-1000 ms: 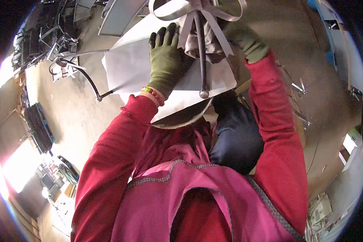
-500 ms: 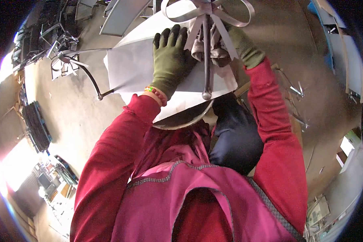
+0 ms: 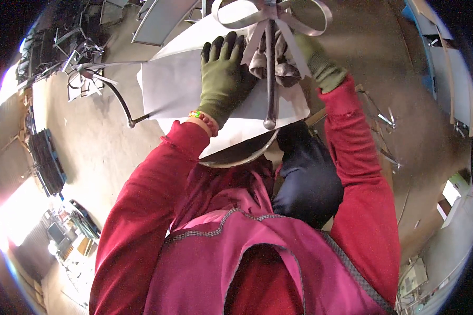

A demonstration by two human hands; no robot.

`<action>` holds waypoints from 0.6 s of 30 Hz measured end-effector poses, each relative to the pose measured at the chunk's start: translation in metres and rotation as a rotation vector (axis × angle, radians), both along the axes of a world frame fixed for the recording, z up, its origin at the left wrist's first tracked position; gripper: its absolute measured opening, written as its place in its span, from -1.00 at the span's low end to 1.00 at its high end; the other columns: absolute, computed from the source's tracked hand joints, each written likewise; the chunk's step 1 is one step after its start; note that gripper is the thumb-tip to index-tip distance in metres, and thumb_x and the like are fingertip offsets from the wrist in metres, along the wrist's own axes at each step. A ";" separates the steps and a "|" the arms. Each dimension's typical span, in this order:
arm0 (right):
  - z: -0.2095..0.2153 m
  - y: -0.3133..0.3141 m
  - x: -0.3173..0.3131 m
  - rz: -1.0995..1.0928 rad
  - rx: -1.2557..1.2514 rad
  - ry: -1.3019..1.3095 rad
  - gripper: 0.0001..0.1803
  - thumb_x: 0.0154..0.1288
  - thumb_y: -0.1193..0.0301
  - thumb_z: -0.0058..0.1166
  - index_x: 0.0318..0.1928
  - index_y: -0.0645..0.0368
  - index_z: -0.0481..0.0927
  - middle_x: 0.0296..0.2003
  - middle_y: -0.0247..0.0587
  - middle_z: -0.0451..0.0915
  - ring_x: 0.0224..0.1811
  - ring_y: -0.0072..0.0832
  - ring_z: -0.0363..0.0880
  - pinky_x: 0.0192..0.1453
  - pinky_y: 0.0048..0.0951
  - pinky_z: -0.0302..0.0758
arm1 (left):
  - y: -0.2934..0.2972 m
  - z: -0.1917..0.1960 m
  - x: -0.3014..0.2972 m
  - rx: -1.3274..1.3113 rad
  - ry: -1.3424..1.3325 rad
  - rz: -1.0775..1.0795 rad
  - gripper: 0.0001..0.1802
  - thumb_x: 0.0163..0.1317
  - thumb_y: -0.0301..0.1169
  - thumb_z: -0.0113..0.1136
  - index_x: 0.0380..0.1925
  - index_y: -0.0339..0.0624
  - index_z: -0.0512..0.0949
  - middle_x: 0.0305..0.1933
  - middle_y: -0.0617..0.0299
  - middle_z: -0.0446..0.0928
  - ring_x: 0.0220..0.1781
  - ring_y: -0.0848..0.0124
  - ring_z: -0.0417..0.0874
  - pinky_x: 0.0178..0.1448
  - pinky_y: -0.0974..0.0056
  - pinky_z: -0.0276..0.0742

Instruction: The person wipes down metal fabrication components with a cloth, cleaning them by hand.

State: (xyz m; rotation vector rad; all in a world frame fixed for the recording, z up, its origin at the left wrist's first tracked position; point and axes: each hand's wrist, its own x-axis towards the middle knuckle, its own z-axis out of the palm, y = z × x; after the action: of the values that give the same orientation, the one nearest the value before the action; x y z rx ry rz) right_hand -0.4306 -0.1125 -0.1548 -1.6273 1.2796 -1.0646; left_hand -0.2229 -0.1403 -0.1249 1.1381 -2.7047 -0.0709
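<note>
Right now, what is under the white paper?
Past the near edge of the white paper shows a dark surface with a curved, pale rim. The rest is covered, including whatever lies beneath the left hand.

Red sleeves [image 3: 142, 194] and a pink overgarment [image 3: 194, 268] edged in checked trim [image 3: 356, 272] are worn with olive-green gloves [image 3: 219, 81], blackened at the left fingertips [image 3: 230, 38], a red beaded bracelet [image 3: 207, 122] and dark trousers [image 3: 307, 186].

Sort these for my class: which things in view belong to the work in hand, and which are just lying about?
In the work:
left hand, gloved, laid on the white sheet
right hand, gloved, beside the grey cloth
metal bow

Lying about:
dark stack, left
grey panel, top
pale box-like thing, right
</note>
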 end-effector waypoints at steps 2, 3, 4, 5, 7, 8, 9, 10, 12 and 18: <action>0.050 -0.012 0.020 -0.081 -0.348 0.116 -0.59 0.03 0.33 0.15 -0.06 0.16 0.49 -0.21 -0.05 0.56 -0.29 -0.13 0.57 -0.20 -0.30 0.49 | -0.009 -0.003 0.010 0.014 -0.001 0.010 -0.37 -0.03 -0.22 0.12 0.11 -0.17 0.34 0.20 0.04 0.32 0.27 0.05 0.24 0.38 -0.01 -0.02; 0.067 -0.005 0.013 -0.158 -0.559 0.155 -0.59 0.05 0.34 0.15 -0.04 0.14 0.49 -0.19 -0.07 0.56 -0.28 -0.15 0.57 -0.21 -0.30 0.50 | -0.005 0.007 0.002 0.009 -0.062 0.008 -0.37 -0.03 -0.20 0.12 0.11 -0.17 0.34 0.20 0.03 0.32 0.27 0.04 0.23 0.38 -0.01 -0.02; 0.066 -0.005 0.011 -0.160 -0.552 0.166 -0.59 0.05 0.34 0.15 -0.04 0.14 0.49 -0.19 -0.07 0.56 -0.28 -0.15 0.57 -0.21 -0.30 0.50 | -0.005 0.007 0.000 0.048 -0.091 0.009 -0.36 -0.03 -0.18 0.12 0.10 -0.17 0.34 0.20 0.02 0.32 0.27 0.04 0.23 0.38 -0.01 -0.02; 0.061 -0.007 0.006 -0.138 -0.548 0.178 -0.60 0.07 0.34 0.14 -0.04 0.15 0.48 -0.18 -0.09 0.56 -0.29 -0.18 0.58 -0.21 -0.30 0.50 | -0.004 0.008 -0.002 0.046 -0.046 0.011 -0.35 -0.03 -0.16 0.13 0.10 -0.18 0.34 0.20 0.00 0.31 0.28 0.04 0.23 0.39 0.00 -0.03; 0.054 -0.010 0.000 -0.087 -0.551 0.197 -0.61 0.11 0.34 0.12 -0.04 0.17 0.46 -0.15 -0.13 0.55 -0.31 -0.24 0.59 -0.23 -0.31 0.51 | -0.004 0.007 0.000 0.035 -0.042 0.001 -0.35 -0.03 -0.15 0.13 0.11 -0.18 0.34 0.21 0.01 0.30 0.28 0.05 0.22 0.39 0.00 -0.03; 0.045 -0.007 0.003 -0.084 -0.557 0.203 -0.61 0.11 0.34 0.12 -0.04 0.17 0.46 -0.15 -0.13 0.55 -0.31 -0.24 0.59 -0.23 -0.31 0.51 | -0.005 0.006 0.001 0.020 -0.044 -0.005 -0.34 -0.02 -0.15 0.12 0.12 -0.18 0.33 0.22 0.02 0.29 0.28 0.05 0.22 0.39 0.00 -0.03; 0.031 -0.002 0.010 -0.087 -0.399 0.044 -0.64 0.12 0.38 0.12 -0.04 0.18 0.46 -0.18 -0.15 0.56 -0.29 -0.30 0.58 -0.22 -0.34 0.50 | -0.006 0.004 0.000 0.040 -0.033 0.000 -0.31 -0.03 -0.13 0.14 0.13 -0.18 0.31 0.23 0.03 0.29 0.29 0.05 0.21 0.39 0.00 -0.04; 0.031 -0.001 0.016 -0.088 -0.240 -0.115 -0.66 0.13 0.41 0.11 -0.05 0.19 0.46 -0.20 -0.17 0.56 -0.28 -0.37 0.57 -0.20 -0.36 0.50 | -0.009 0.002 0.000 0.058 -0.024 0.005 -0.29 -0.04 -0.12 0.15 0.14 -0.18 0.29 0.24 0.05 0.28 0.30 0.06 0.21 0.39 0.01 -0.04; 0.036 0.003 0.016 -0.102 0.161 -0.074 -0.67 0.11 0.49 0.12 -0.06 0.19 0.46 -0.21 -0.20 0.56 -0.23 -0.43 0.53 -0.12 -0.40 0.49 | -0.005 0.001 0.003 0.023 -0.066 0.031 -0.29 -0.06 -0.11 0.17 0.12 -0.19 0.33 0.25 0.05 0.27 0.30 0.05 0.20 0.40 0.01 -0.05; 0.067 -0.005 0.011 -0.072 -0.500 0.004 -0.61 0.03 0.50 0.19 -0.07 0.22 0.46 -0.20 -0.21 0.53 -0.21 -0.45 0.50 -0.10 -0.47 0.46 | -0.005 0.003 0.003 0.059 -0.029 0.024 -0.31 -0.06 -0.12 0.18 0.10 -0.17 0.35 0.22 0.00 0.29 0.30 0.04 0.19 0.40 -0.01 -0.05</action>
State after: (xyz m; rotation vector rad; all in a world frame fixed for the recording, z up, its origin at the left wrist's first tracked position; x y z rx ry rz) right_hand -0.4197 -0.1178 -0.0883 -1.9552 1.1365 -1.5147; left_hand -0.2197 -0.1449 -0.1215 1.1973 -2.7305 -0.1320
